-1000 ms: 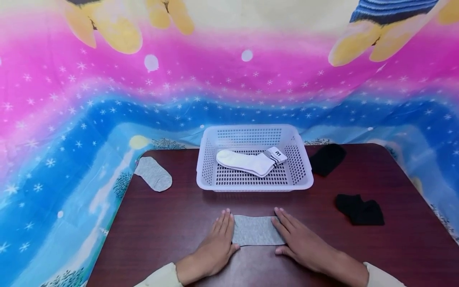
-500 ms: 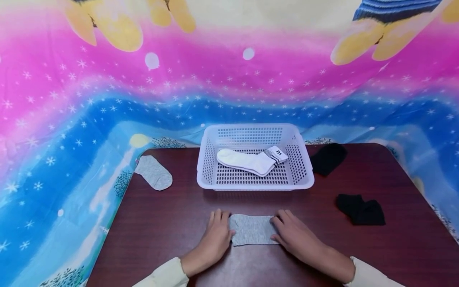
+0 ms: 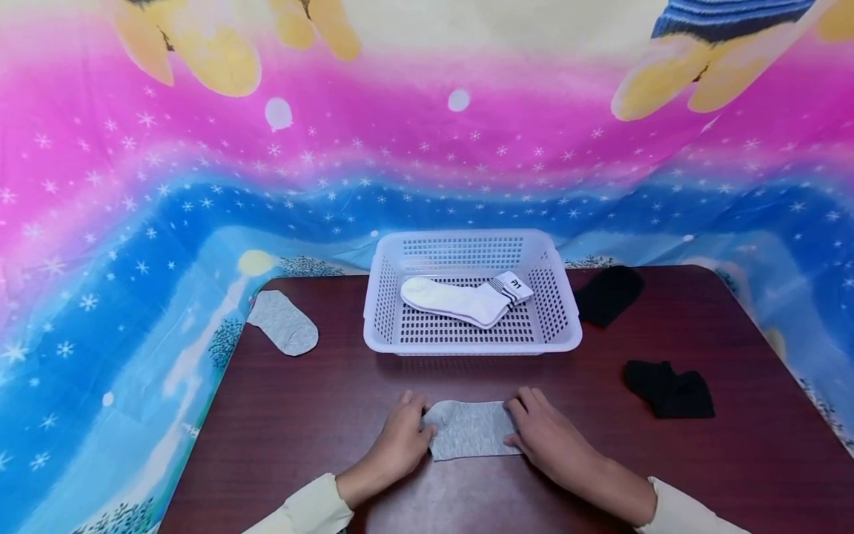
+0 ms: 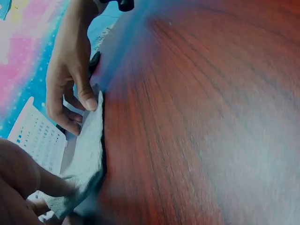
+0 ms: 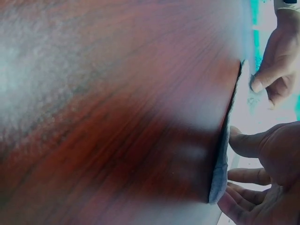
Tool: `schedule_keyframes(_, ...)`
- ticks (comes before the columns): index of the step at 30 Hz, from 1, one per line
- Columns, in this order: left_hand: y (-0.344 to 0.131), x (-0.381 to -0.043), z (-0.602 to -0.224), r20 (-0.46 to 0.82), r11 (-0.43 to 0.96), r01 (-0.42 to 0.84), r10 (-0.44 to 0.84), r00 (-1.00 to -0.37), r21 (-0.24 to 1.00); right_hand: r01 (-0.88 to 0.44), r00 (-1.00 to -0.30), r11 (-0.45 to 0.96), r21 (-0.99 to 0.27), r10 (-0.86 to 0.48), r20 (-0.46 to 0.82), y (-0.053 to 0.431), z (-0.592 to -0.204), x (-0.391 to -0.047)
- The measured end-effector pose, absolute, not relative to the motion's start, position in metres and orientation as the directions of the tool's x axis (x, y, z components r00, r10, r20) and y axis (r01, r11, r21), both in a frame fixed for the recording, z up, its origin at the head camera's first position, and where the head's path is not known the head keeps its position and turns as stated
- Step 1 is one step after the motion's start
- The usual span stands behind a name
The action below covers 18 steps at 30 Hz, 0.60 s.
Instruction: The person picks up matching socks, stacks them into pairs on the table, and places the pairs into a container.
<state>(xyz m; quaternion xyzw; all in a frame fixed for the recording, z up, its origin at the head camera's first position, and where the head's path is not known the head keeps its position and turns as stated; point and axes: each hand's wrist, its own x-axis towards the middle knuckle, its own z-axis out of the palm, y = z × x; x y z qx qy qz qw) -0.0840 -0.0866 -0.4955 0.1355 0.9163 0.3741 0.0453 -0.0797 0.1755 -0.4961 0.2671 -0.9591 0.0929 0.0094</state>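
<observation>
At the near side of the dark red table (image 3: 320, 393), our left hand (image 3: 399, 439) and right hand (image 3: 555, 439) reach out of pale sleeves (image 3: 308, 508), with the grey sock (image 3: 472, 430) stretched out sideways between them. Our left thumb and fingers pinch one end; our right fingers bend over the other, though how firmly they grip we cannot tell. We judge that holding both ends keeps the soft cloth straight and stops it sliding. Beyond, to the right, we see a bunched black sock (image 3: 672, 391), well apart from us. Farther off, another grey sock (image 3: 285, 325) lies by the table's left edge, and a white basket (image 3: 474, 348) stands mouth up, which leaves the striped white socks (image 3: 460, 302) inside easy to reach; its front wall rises between them and us. Just past its right side lies a far black sock (image 3: 610, 297); whether they touch we cannot tell. Behind everything hangs a printed cloth (image 3: 427, 178).
</observation>
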Motion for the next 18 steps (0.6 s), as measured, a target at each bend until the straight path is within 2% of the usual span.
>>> schedule_keyframes(6, -0.089, -0.088, -0.493, -0.043, 0.568, 0.104, 0.239, -0.97, 0.816, -0.514, -0.857, 0.837, -0.185, -0.51, 0.07, 0.175, -0.496, -0.079)
schedule_keyframes(11, -0.092, -0.091, -0.49, -0.171, 0.335, -0.078, 0.258, -0.951, 0.939, -0.511, -0.859, 0.839, -0.185, -0.508, 0.067, 0.175, -0.496, -0.079)
schedule_keyframes(13, -0.092, -0.092, -0.488, -0.212, 0.233, -0.152, 0.259, -0.942, 0.961, -0.508, -0.86, 0.842, -0.181, -0.505, 0.066, 0.175, -0.496, -0.078)
schedule_keyframes(18, -0.09, -0.095, -0.481, -0.283, 0.08, -0.272, 0.263, -0.922, 0.959, -0.51, -0.86, 0.84, -0.185, -0.503, 0.085, 0.175, -0.495, -0.079)
